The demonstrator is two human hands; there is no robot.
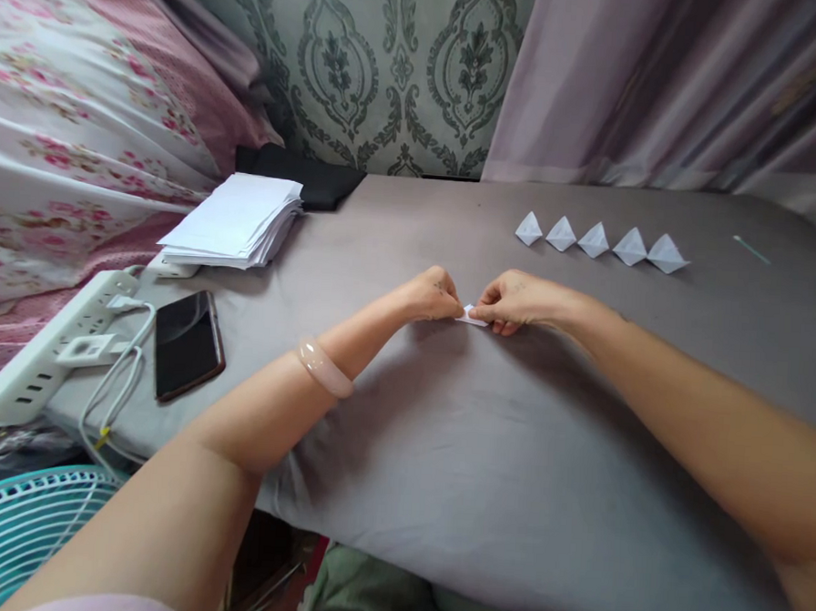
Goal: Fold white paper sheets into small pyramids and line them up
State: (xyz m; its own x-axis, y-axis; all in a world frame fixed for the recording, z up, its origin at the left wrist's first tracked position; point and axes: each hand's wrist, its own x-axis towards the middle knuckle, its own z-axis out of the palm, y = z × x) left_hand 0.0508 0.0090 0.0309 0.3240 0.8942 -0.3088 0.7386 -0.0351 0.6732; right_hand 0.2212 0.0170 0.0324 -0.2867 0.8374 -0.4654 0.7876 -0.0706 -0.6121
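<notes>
A small folded piece of white paper (474, 318) sits low over the grey cloth-covered table (482, 455), between my two hands. My left hand (437, 294) pinches its left end, fingers pressed together. On the other end, my right hand (510, 300) grips it between thumb and curled fingers. Much of the paper is hidden behind the fingers. Beyond my right hand stands a row of several folded white paper boats (595, 240), each with a pointed peak.
At the far left lies a stack of white paper (231, 219), by a black folder-like item (319, 180). Nearer are a phone (188, 344), a power strip (50, 346) with cables, and a turquoise fan (26, 541). A thin stick (751, 249) lies at the right.
</notes>
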